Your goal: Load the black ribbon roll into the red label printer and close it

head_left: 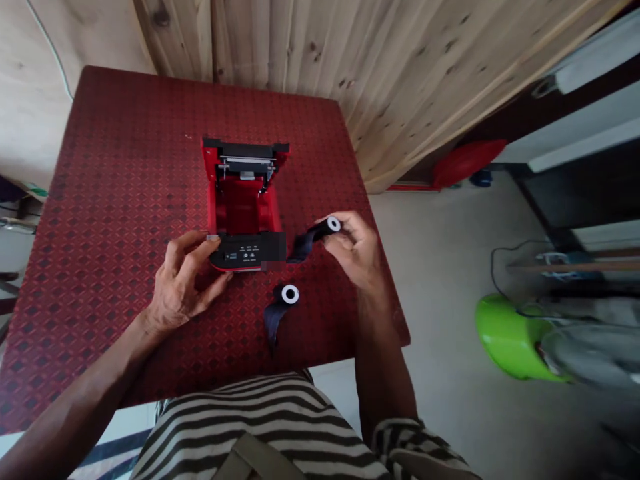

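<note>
A small red and black printer (245,207) sits on the red patterned tablecloth (115,187) with its lid open, showing an empty red bay. My left hand (183,283) rests against the printer's front left corner, fingers spread on it. My right hand (355,250) holds a dark roll with a white core (325,228), a loose dark strip trailing from it toward the printer. A second dark roll with a white core (286,297) lies on the cloth in front of the printer, its tail hanging toward me.
The table's right edge is close beside my right hand; beyond it is pale floor with a green stool (510,337), cables and dark furniture. A wooden plank wall (350,53) stands behind the table. My striped clothing fills the bottom of the view.
</note>
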`<state>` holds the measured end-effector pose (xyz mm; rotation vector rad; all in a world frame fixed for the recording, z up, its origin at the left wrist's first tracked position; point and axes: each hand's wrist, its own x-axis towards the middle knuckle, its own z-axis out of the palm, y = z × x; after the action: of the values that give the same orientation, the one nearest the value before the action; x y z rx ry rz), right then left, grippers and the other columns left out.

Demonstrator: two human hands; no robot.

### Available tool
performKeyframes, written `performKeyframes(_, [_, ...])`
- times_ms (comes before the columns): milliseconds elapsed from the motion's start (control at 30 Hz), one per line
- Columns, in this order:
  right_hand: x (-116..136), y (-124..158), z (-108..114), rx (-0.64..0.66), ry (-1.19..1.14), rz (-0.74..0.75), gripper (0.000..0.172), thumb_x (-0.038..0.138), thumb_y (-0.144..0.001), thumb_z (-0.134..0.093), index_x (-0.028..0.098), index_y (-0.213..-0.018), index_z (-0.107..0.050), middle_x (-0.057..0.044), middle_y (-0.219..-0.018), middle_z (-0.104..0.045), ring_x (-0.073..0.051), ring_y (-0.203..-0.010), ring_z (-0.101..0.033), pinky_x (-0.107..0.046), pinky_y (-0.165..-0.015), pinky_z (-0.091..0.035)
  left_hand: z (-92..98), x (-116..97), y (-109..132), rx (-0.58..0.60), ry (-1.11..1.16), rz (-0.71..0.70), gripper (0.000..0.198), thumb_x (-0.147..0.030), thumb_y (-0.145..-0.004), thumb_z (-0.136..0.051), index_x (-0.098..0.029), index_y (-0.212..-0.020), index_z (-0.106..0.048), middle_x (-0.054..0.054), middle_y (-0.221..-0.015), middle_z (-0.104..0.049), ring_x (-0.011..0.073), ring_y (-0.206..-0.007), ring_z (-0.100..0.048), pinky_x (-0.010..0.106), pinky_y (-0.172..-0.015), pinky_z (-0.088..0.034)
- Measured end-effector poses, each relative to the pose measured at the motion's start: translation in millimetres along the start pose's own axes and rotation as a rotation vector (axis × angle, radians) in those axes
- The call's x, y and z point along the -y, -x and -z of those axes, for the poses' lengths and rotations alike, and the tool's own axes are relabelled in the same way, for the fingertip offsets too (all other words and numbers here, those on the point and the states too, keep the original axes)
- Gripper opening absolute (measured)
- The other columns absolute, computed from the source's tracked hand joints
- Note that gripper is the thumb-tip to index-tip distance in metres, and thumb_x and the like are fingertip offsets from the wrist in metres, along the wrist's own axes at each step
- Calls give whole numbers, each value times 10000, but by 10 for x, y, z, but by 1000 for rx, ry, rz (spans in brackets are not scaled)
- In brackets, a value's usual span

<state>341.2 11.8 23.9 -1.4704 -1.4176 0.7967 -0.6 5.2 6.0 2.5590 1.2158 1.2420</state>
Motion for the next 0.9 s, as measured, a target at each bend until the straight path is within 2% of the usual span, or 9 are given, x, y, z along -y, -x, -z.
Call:
performKeyframes(167, [-375,103,-120,25,3,-37,288,257,-780,-689,239,-1067,-667,-43,-1053,-785,-209,-986,-762,-416,-940,-625,25,-25,-21,15,-8,17,683,-361,-924,-821,-285,-1526,-507,158,-1342,-635,295,-1217,-691,461,-978,-687])
performKeyframes(300, [-414,122,-109,41,-4,-11,415,270,-803,-724,236,-1213,-667,-84,-1223,-772,-237,-1103,-761,-451,-1004,-626,27,-3,-22,18,-47,1,610,-432,-982,-749,-270,-1517,-506,106,-1360,-628,279,-1228,-680,465,-1016,-670])
performKeyframes(400, [-358,267,-14,-25,52,26,593,273,-820,-761,250,-1393,-609,-114,-1350,-747,-255,-1186,-748,-468,-1008,-636,13,21,-14,21,-50,-15,671,-418,-945,-796,-239,-1523,-505,136,-1353,-626,288,-1246,-664,461,-1023,-660])
performKeyframes(467, [-253,470,57,-169,178,39,543,253,-854,-763,255,-1381,-632,-103,-1276,-775,-242,-1109,-764,-454,-966,-645,6,28,-9,24,-46,-13,706,-414,-926,-816,-254,-1534,-496,141,-1352,-622,289,-1249,-659,458,-1016,-657])
performKeyframes(533, [-114,718,87,-281,274,23,330,252,-896,-758,265,-1223,-715,-61,-1104,-803,-215,-952,-770,-424,-894,-652,4,29,-8,24,-42,-4,723,-422,-923,-816,-293,-1550,-480,123,-1358,-618,286,-1249,-658,456,-1013,-651])
performKeyframes(600, [7,940,40,-165,254,-4,192,271,-907,-775,276,-1098,-760,-36,-1029,-808,-194,-841,-758,-402,-837,-657,8,27,-8,31,-33,1,747,-421,-915,-823,-319,-1564,-467,115,-1369,-617,289,-1256,-655,460,-1026,-641])
performKeyframes(700, [69,1101,-168,101,173,-6,389,217,-881,-779,302,-1260,-749,-54,-1219,-808,-203,-922,-778,-425,-897,-662,16,24,-7,37,-13,13,771,-413,-899,-845,-317,-1568,-473,125,-1380,-618,299,-1265,-649,471,-1046,-628])
performKeyframes(800, [18,1073,-395,163,128,61,412,162,-906,-714,304,-1292,-741,-55,-1278,-803,-231,-1144,-760,-472,-1043,-617,21,20,-2,27,-4,16,755,-391,-898,-849,-302,-1555,-489,132,-1374,-620,302,-1269,-649,468,-1038,-632])
performKeyframes(900, [25,1016,-459,188,106,75,312,172,-911,-718,292,-1196,-760,-49,-1206,-822,-240,-1148,-763,-474,-1040,-614,23,12,10,39,11,12,722,-376,-915,-832,-281,-1547,-494,139,-1376,-618,296,-1272,-651,461,-1040,-639])
